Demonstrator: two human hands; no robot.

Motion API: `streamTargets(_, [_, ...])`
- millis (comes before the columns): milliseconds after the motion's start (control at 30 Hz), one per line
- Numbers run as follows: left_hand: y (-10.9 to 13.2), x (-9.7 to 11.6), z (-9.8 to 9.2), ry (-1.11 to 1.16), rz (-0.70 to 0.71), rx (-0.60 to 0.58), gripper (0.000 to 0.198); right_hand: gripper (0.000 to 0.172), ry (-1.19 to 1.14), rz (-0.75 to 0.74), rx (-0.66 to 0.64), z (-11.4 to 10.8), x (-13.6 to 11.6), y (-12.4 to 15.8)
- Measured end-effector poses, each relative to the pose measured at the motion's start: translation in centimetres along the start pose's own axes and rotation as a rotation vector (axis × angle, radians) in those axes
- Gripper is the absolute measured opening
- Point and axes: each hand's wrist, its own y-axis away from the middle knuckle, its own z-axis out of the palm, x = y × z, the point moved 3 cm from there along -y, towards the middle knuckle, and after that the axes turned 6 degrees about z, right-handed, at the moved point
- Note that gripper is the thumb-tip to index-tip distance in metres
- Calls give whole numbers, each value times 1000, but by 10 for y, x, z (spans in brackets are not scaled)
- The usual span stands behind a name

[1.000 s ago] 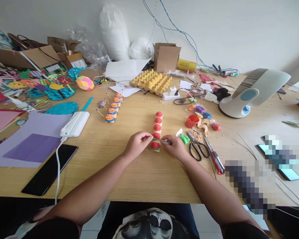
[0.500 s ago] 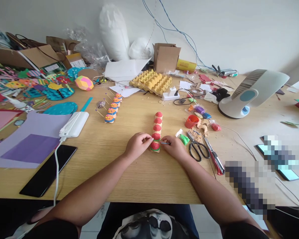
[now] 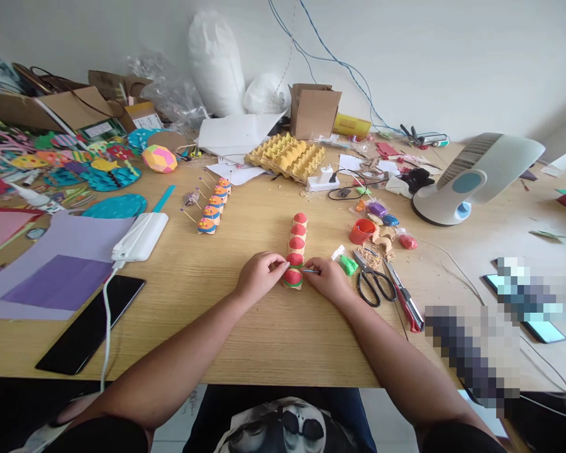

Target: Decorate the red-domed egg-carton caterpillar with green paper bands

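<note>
In the middle of the table lies a strip of egg-carton cups, its bumps capped in red clay. Green edging runs around the nearest bump, with a bit of green showing by the second. My left hand is closed in a pinch at the strip's left side, fingertips against the second bump's edge; what they grip, if anything, is too small to make out. From the right, my right hand pinches a thin stick-like tool, its tip pointing at the gap between the two nearest bumps.
Green clay, scissors, a utility knife and a red cup lie to the right. A decorated carton caterpillar, power bank and black phone are leftward. Behind stand egg trays and a fan.
Both hands stay at the same place on the strip. The right fingers and the thin tool shift only very slightly; the whole view moves a little.
</note>
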Motion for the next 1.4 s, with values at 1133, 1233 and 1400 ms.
streamTargets(1133, [-1, -16, 2, -11, -60, -7, 15, 17, 12, -43, -8, -2, 6, -5])
streamTargets(1233, [-1, -16, 3, -11, -66, -18, 15, 16, 17, -37, -8, -2, 6, -5])
streamTargets(1400, [-2, -17, 3, -16, -71, -14, 16, 16, 23, -41, 6, -1, 5, -6])
